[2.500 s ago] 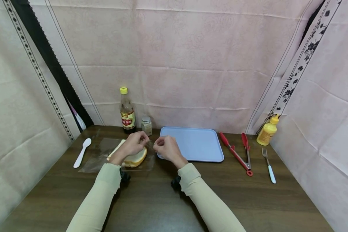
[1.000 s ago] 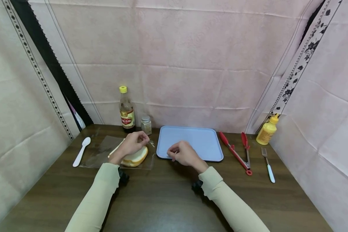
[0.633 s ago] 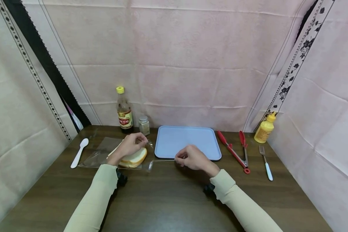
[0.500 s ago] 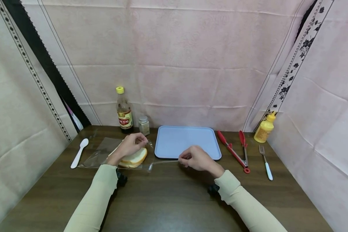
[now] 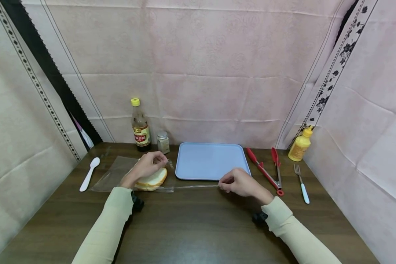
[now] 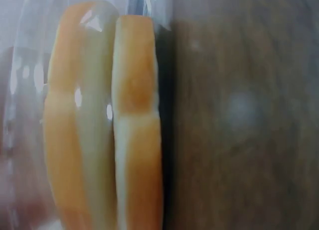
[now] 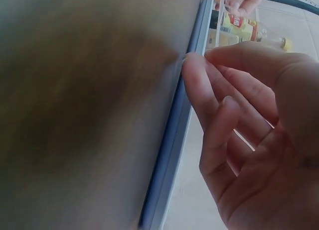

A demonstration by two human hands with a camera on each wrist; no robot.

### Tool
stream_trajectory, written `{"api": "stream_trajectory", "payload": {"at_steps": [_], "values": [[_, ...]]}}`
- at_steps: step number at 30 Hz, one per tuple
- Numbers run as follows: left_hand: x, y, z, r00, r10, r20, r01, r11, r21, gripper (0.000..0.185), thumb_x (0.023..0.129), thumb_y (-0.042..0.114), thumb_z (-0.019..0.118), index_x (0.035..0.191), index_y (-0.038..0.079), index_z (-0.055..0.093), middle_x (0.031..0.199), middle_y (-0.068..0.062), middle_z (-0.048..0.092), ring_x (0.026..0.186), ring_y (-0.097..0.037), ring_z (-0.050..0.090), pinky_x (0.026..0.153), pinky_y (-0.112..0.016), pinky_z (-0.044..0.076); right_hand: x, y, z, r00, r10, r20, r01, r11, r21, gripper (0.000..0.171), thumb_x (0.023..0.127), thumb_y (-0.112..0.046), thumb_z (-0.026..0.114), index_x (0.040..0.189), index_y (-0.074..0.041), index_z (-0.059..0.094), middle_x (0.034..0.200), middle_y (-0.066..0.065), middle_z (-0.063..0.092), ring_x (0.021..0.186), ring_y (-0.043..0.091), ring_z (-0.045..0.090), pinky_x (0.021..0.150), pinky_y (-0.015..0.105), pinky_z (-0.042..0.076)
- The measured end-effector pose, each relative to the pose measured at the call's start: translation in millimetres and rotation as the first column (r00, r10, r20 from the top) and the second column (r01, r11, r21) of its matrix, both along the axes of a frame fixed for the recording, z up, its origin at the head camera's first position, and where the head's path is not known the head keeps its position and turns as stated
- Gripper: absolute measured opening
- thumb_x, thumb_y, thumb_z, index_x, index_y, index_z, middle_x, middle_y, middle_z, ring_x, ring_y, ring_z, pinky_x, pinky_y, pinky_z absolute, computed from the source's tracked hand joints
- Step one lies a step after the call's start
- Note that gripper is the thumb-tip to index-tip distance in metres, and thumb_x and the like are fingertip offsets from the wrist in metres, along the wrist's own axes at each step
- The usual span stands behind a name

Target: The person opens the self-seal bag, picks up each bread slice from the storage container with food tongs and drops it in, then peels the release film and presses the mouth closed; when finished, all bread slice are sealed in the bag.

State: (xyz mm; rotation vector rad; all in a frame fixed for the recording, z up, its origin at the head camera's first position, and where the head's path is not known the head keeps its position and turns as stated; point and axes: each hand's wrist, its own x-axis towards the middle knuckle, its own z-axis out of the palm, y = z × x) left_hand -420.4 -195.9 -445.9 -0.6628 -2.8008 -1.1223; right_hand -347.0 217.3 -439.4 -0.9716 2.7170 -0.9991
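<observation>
Slices of white bread (image 5: 154,179) lie inside a clear plastic bag (image 5: 114,175) at the left of the table. My left hand (image 5: 148,165) is over the bread and pinches the bag near its right end. In the left wrist view, two brown-crusted bread slices (image 6: 137,65) show at close range, with glossy film over them. My right hand (image 5: 240,182) is in front of the tray, its thumb and fingertips pinching the end of a thin clear plastic strip (image 5: 198,186). That strip stretches leftward to the bag's corner. In the right wrist view the pinched tip is barely visible.
A light blue tray (image 5: 212,161) lies behind my right hand. Beyond the bag stand a sauce bottle (image 5: 140,126) and a small jar (image 5: 163,143). A white spoon (image 5: 90,174) lies left. Rightward are red tongs (image 5: 267,175), a fork (image 5: 302,184) and a yellow bottle (image 5: 300,145).
My right hand has moved rightward from beside the left hand, drawing the clear strip out longer and straighter. The left hand has stayed on the bag. The view has shifted slightly.
</observation>
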Motion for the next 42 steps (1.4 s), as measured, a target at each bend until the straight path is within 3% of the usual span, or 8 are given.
{"api": "stream_trajectory", "payload": {"at_steps": [16,20,26,28,30,35,39,42], "values": [[-1.9,2,-1.3,1.0,0.003,-0.013,-0.003,1.0,0.027,0.011,0.108,0.019,0.067,0.11,0.014,0.076,0.106,-0.005,0.077,0.099,-0.019,0.07,0.093,-0.039,0.055,9.8,43,3.9,0.997,-0.058,0.053,0.057,0.998,0.018,0.011,0.102,-0.016,0.077,0.097,-0.016,0.087,0.088,-0.001,0.082,0.072,0.017,0.074,0.062,0.025,0.055],[-2.1,3,0.4,1.0,0.02,-0.01,-0.02,0.999,0.047,0.022,0.109,0.031,0.067,0.117,0.013,0.077,0.11,-0.006,0.078,0.102,-0.021,0.071,0.092,-0.04,0.056,10.2,49,3.7,0.994,-0.066,0.087,0.064,0.998,0.028,0.011,0.103,-0.016,0.077,0.099,-0.014,0.086,0.093,0.0,0.083,0.074,0.018,0.077,0.064,0.026,0.057],[1.4,1,12.7,0.996,0.091,-0.009,-0.089,0.988,0.129,0.064,0.114,0.061,0.04,0.133,0.01,0.074,0.129,-0.011,0.078,0.124,-0.032,0.071,0.108,-0.054,0.054,10.0,51,5.5,0.989,-0.042,0.14,0.034,0.998,0.056,0.011,0.103,-0.014,0.075,0.104,-0.01,0.086,0.091,0.001,0.082,0.073,0.017,0.077,0.069,0.026,0.06],[2.1,-2,16.8,0.99,0.132,-0.046,-0.123,0.978,0.17,0.064,0.117,0.056,0.034,0.134,0.008,0.072,0.132,-0.014,0.076,0.125,-0.036,0.069,0.107,-0.056,0.053,9.2,52,7.0,0.988,-0.039,0.149,0.029,0.997,0.07,0.013,0.104,-0.01,0.072,0.107,-0.008,0.085,0.09,0.001,0.082,0.073,0.017,0.077,0.07,0.026,0.061],[3.2,-5,19.3,0.98,0.181,-0.087,-0.163,0.97,0.181,0.05,0.119,0.04,0.036,0.136,0.008,0.071,0.133,-0.015,0.075,0.11,-0.04,0.07,0.098,-0.053,0.054,8.7,52,9.3,0.986,-0.049,0.157,0.036,0.996,0.084,0.016,0.105,-0.006,0.068,0.11,-0.006,0.084,0.088,0.002,0.081,0.072,0.017,0.077,0.07,0.026,0.061],[0.5,-7,12.4,0.974,0.182,-0.131,-0.178,0.983,0.045,0.038,0.113,0.004,0.044,0.144,0.006,0.065,0.141,-0.019,0.07,0.104,-0.04,0.067,0.09,-0.049,0.053,10.3,51,13.9,0.987,-0.095,0.127,0.084,0.992,0.091,0.022,0.105,-0.002,0.061,0.115,-0.001,0.08,0.085,0.003,0.079,0.067,0.016,0.075,0.063,0.026,0.058],[-2.2,-6,3.8,0.997,0.065,-0.04,-0.069,0.993,-0.092,0.038,0.113,0.011,0.052,0.149,0.002,0.062,0.148,-0.024,0.065,0.136,-0.042,0.062,0.11,-0.059,0.053,12.0,40,16.0,0.992,-0.089,0.091,0.084,0.995,0.056,0.023,0.106,-0.003,0.06,0.119,0.0,0.079,0.086,0.007,0.079,0.065,0.019,0.073,0.062,0.027,0.058],[-1.2,-7,0.8,0.999,0.035,0.014,-0.033,0.994,-0.108,0.037,0.112,0.015,0.057,0.146,0.001,0.064,0.144,-0.023,0.068,0.136,-0.043,0.063,0.111,-0.061,0.053,12.1,25,18.3,0.994,-0.068,0.091,0.065,0.997,0.035,0.023,0.109,-0.006,0.059,0.121,-0.001,0.079,0.087,0.007,0.079,0.067,0.02,0.073,0.066,0.027,0.059]]}}
